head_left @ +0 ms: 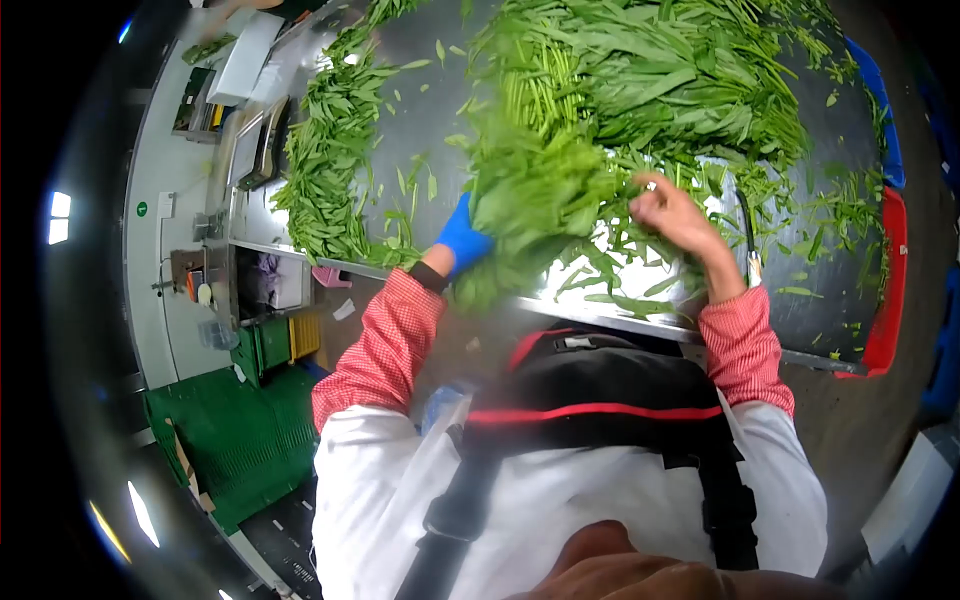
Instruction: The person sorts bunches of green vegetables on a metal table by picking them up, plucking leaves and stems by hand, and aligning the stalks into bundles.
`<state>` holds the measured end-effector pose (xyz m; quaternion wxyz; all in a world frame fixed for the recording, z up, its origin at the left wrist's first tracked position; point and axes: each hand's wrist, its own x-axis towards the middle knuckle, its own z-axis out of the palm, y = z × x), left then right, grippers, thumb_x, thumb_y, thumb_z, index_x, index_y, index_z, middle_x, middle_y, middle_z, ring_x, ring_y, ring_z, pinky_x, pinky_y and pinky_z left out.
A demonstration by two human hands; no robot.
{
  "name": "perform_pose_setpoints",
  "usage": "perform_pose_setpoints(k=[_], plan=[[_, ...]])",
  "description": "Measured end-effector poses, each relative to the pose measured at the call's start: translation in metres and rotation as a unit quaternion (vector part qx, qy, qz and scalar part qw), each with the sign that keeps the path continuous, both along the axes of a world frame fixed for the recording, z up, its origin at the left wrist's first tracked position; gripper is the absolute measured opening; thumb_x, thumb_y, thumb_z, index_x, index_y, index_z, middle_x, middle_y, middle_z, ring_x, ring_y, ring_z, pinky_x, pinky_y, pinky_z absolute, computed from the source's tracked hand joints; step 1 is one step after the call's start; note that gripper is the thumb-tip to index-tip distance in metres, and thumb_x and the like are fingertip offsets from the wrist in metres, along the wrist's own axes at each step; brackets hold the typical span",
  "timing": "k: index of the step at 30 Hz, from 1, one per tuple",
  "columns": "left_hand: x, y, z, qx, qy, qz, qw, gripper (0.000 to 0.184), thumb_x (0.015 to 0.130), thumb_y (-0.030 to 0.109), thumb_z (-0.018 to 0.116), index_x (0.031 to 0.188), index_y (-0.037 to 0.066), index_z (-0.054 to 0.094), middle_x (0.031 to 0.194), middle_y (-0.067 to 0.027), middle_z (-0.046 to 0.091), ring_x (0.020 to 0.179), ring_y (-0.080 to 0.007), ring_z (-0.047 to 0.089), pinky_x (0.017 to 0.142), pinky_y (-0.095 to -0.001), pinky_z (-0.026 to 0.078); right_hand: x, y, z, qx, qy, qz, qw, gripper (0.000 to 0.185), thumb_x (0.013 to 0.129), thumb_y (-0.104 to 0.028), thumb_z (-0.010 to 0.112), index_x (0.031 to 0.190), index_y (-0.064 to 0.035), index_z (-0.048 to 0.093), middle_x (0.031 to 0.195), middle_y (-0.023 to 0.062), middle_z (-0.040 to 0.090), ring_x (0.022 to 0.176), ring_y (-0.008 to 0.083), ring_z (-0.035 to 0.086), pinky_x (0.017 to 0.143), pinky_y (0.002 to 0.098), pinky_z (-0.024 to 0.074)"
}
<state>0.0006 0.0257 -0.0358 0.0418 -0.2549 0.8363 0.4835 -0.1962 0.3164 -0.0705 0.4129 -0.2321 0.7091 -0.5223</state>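
Note:
My left hand (464, 238), in a blue glove, is closed around a bunch of long-stemmed leafy greens (545, 190), which look like water spinach. The bunch is blurred by motion and hides most of my fingers. Just right of it, my bare right hand (672, 212) hovers above loose leaves. Its index finger reaches toward the bunch, its other fingers are bent, and I see nothing held in it. Beyond both hands lies a large pile of the same greens (680, 80), stems and leaves heaped together.
A row of greens (330, 150) lies along the left of the metal table (425, 110). A scale (258, 145) stands at its left end. Red (888, 290) and blue (873, 110) crates border the right side. A dark cable or tool (748, 225) lies right of my right hand.

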Motion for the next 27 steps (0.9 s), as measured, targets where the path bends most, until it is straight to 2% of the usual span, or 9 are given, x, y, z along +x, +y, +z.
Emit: perform_pose_setpoints(k=[5,10,14,15,16,19,22,24,27], plan=[[-0.004,0.021,0.029,0.113,-0.043,-0.025,0.992,0.056,0.074,-0.001,0.066,0.126,0.003,0.046,0.116,-0.0081,0.059,0.102,-0.0191,0.056,0.090,-0.0324,0.046,0.014,-0.049,0.016,-0.017,0.081,-0.073,0.994,0.093,0.075,-0.034,0.074,0.142,-0.0049,0.018,0.105,0.0176,0.059,0.095,0.0222,0.058,0.083,0.0302,0.0466],[0.015,0.017,0.053,0.210,-0.078,0.035,0.974,0.052,0.074,-0.002,0.064,0.124,0.002,0.050,0.111,-0.0065,0.061,0.097,-0.0182,0.058,0.086,-0.0315,0.048,0.001,-0.041,0.018,-0.094,-0.107,-0.164,0.976,0.035,0.081,-0.016,0.064,0.113,-0.0029,0.058,0.089,0.0090,0.061,0.077,0.0145,0.057,0.066,0.0278,0.0479],[0.030,0.004,0.056,0.097,-0.090,-0.042,0.990,0.050,0.078,0.008,0.062,0.127,0.005,0.048,0.117,-0.0083,0.058,0.101,-0.0176,0.056,0.088,-0.0321,0.046,-0.039,-0.001,0.004,-0.330,-0.301,-0.280,0.850,0.023,0.091,-0.018,0.056,0.077,-0.0164,0.038,0.053,-0.0073,0.025,0.043,0.0037,0.026,0.038,0.0210,0.0199],[0.037,-0.014,0.023,-0.052,-0.037,-0.161,0.985,0.047,0.079,0.013,0.062,0.124,0.007,0.051,0.117,-0.0105,0.058,0.101,-0.0225,0.056,0.089,-0.0342,0.046,-0.042,0.000,-0.011,-0.344,-0.310,-0.283,0.840,0.052,0.087,-0.019,0.062,0.130,-0.0029,0.037,0.060,-0.0045,0.039,0.049,0.0048,0.036,0.042,0.0195,0.0268],[0.043,-0.030,-0.011,-0.217,0.029,-0.244,0.945,0.044,0.080,0.018,0.062,0.122,0.008,0.054,0.117,-0.0126,0.058,0.101,-0.0273,0.057,0.090,-0.0363,0.045,-0.039,-0.008,-0.017,-0.320,-0.314,-0.266,0.853,0.053,0.087,-0.019,0.062,0.130,-0.0031,0.036,0.071,-0.0006,0.044,0.058,0.0084,0.042,0.049,0.0222,0.0326],[0.015,0.022,0.055,-0.023,0.077,-0.129,0.988,0.041,0.078,0.023,0.064,0.116,0.007,0.057,0.108,-0.0175,0.062,0.098,-0.0310,0.060,0.087,-0.0383,0.046,-0.004,-0.046,-0.002,-0.151,-0.297,-0.107,0.937,0.056,0.086,-0.018,0.061,0.133,-0.0037,0.034,0.102,0.0111,0.060,0.086,0.0190,0.059,0.071,0.0303,0.0499],[0.008,0.030,0.062,-0.214,0.027,-0.107,0.970,0.050,0.076,0.018,0.063,0.123,0.008,0.050,0.121,-0.0197,0.054,0.108,-0.0360,0.055,0.090,-0.0406,0.045,0.030,-0.055,-0.019,-0.251,-0.286,-0.009,0.925,0.037,0.083,-0.014,0.062,0.118,-0.0059,0.055,0.104,0.0099,0.063,0.096,0.0248,0.060,0.081,0.0363,0.0508],[0.016,0.017,0.025,-0.318,0.129,-0.097,0.934,0.055,0.074,0.016,0.063,0.126,0.008,0.047,0.121,-0.0205,0.053,0.110,-0.0386,0.052,0.091,-0.0414,0.044,0.006,-0.042,-0.068,-0.036,0.077,0.052,0.995,0.035,0.084,-0.018,0.061,0.117,-0.0059,0.055,0.102,0.0104,0.063,0.093,0.0251,0.060,0.078,0.0367,0.0510],[0.021,0.030,0.060,-0.262,0.057,-0.084,0.960,0.069,0.068,0.004,0.061,0.133,0.008,0.040,0.121,-0.0193,0.052,0.110,-0.0379,0.052,0.092,-0.0416,0.045,0.022,-0.051,-0.033,-0.189,-0.270,-0.106,0.938,0.035,0.084,-0.021,0.061,0.116,-0.0067,0.056,0.100,0.0098,0.063,0.090,0.0249,0.060,0.075,0.0365,0.0511]])
